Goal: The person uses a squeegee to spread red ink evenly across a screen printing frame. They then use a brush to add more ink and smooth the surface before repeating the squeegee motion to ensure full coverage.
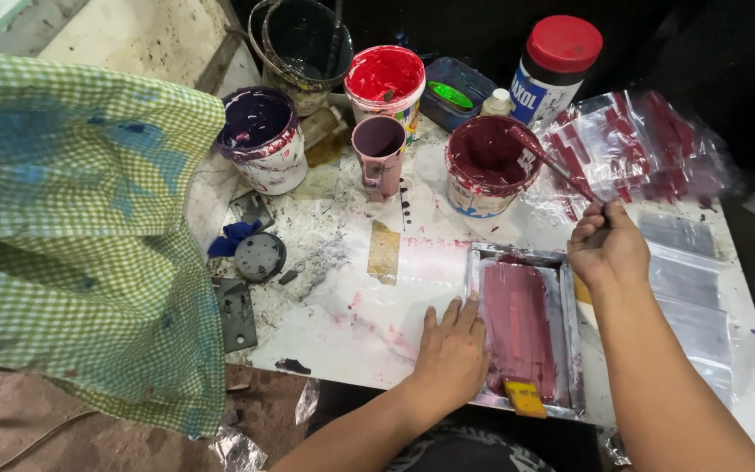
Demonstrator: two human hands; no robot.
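cloth: green-and-white checked fabric point(80, 227), blue stains, hangs at far left
table: white top point(342, 306), smeared with pink and grey ink
pots: purple-stained tub point(261, 140), mauve cup point(378, 153), red tub point(385, 80), maroon tub point(487, 164), round, crusted rims
left hand: left hand point(450, 350) flat, fingers spread open, palm down on table, fingertips touching left edge of frame
frame: small metal-edged printing frame point(567, 332), rectangular, maroon ink coating its mesh, just right of left fingers, at table's near edge
scraper: yellow-handled scraper point(524, 398) lies at frame's near end
right hand: right hand point(606, 246) closed around thin stick point(561, 170), above frame's far right corner; stick tip in maroon tub
plastic: clear crinkled bags point(635, 144) with red streaks, far right
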